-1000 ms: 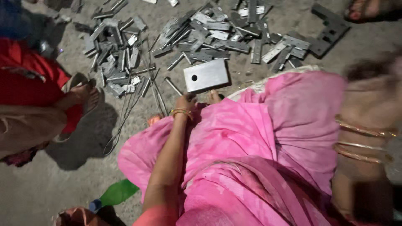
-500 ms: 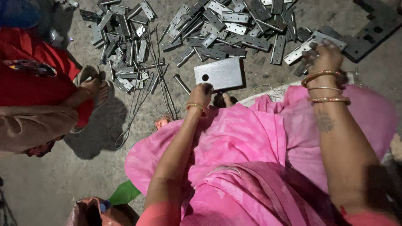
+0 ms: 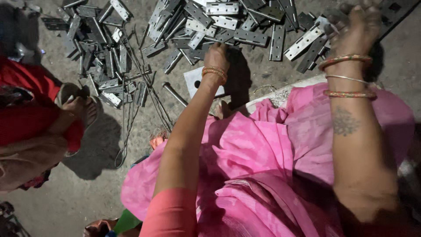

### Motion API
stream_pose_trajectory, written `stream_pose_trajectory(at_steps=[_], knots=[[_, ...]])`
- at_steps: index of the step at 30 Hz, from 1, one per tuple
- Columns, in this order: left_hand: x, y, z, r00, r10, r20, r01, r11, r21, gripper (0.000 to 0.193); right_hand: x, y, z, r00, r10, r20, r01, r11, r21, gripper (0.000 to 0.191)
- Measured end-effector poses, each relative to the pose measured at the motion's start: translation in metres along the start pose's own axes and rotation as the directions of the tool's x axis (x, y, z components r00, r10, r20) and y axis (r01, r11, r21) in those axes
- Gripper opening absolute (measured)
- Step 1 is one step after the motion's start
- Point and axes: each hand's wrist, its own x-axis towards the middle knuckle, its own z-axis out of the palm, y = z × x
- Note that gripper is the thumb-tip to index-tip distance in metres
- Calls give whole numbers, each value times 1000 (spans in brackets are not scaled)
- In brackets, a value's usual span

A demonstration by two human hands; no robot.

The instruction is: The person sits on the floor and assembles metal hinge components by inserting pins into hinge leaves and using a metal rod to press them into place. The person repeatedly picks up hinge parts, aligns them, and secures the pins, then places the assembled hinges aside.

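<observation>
A heap of grey perforated metal plates (image 3: 228, 22) lies on the concrete floor ahead of my pink-draped lap. My left hand (image 3: 216, 55), with bangles at the wrist, reaches into the near edge of the heap, just beyond a pale square plate (image 3: 192, 81). Its fingers point down among the plates and are hidden. At the top right, my right hand (image 3: 356, 24) curls its fingers over the end of a long light metal strip (image 3: 302, 41); it is blurred.
A second heap of plates (image 3: 101, 57) and thin wire rods (image 3: 144, 92) lie to the left. Another person in red sits at the left edge, a sandalled foot (image 3: 76, 103) near that heap. A dark bracket (image 3: 397, 11) lies top right. A green object (image 3: 127, 219) sits by my knee.
My left hand has moved from the square plate's near edge up to the heap. My right arm came in from the right and reached forward onto the strip.
</observation>
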Motion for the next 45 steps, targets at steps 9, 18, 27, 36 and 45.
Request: stream_pose_trajectory(at_steps=[9,18,27,36,45], knots=[[12,-5,23,991,134,-28,-128,979,158,25,27,-43,-39,957,-203,-207,212,977,25,17],[20,-17,22,995,25,99,-28,999,26,15,4,-58,-19,975,-202,-91,206,978,39,10],[36,-20,6,937,-328,-121,151,690,-708,27,12,-23,-29,989,-129,-68,126,991,-45,9],[-23,60,-19,957,-57,284,288,295,-911,21,-108,86,75,946,178,270,130,555,-821,42],[-38,19,29,917,-295,270,346,249,-905,25,-135,41,116,897,-77,436,335,761,-555,30]])
